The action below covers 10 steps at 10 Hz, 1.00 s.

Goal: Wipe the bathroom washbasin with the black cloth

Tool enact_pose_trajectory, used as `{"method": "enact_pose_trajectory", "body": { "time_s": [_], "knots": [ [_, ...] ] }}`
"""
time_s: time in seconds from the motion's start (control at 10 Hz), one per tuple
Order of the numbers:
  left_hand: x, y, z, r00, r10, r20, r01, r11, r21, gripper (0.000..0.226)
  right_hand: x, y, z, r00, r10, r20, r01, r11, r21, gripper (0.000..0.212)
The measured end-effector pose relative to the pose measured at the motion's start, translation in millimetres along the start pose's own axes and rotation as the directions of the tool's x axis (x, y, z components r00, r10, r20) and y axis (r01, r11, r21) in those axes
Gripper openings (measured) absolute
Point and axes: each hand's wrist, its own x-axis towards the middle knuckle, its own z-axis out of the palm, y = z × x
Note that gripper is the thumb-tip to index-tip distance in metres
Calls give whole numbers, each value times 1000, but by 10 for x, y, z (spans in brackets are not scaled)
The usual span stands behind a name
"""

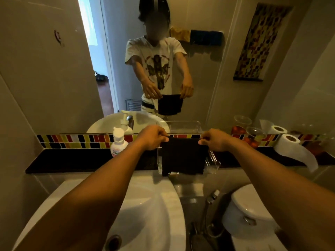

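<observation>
The black cloth hangs flat in the air above the dark ledge, to the right of the basin's back edge. My left hand pinches its top left corner and my right hand pinches its top right corner. The white washbasin lies below my left forearm, which hides much of its bowl; the drain shows near the bottom. The mirror ahead reflects the cloth held up between both hands.
A white pump bottle stands on the black ledge at the left. A clear plastic box sits behind the cloth. Toilet paper rolls and plastic cups are at the right. The toilet tank and a spray hose are lower right.
</observation>
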Motion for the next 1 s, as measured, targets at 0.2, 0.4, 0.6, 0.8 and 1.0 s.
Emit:
{"method": "enact_pose_trajectory", "body": {
  "time_s": [0.2, 0.4, 0.6, 0.8, 1.0],
  "knots": [
    [425, -334, 249, 985, -18, -170, 23, 999, 31, 15, 514, 158, 189, 983, -58, -176, 57, 998, -8, 19],
    [298, -923, 913, 998, 37, 45, -52, 904, 425, 20, 719, 514, 1040, 982, 113, 151, -106, 993, -53, 22],
    [291, -1030, 1029, 996, 84, 0, -75, 890, 451, 27, 868, 406, 1088, 990, 106, 97, -114, 990, 78, 22],
    [380, -798, 845, 995, 94, -18, -79, 909, 409, 18, 886, 154, 907, 1000, 2, 31, -4, 998, 60, 19],
    [211, -622, 727, 991, 92, -95, -45, 910, 411, 11, 642, -158, 847, 996, -80, -44, 81, 996, 34, 17]
  ]
}}
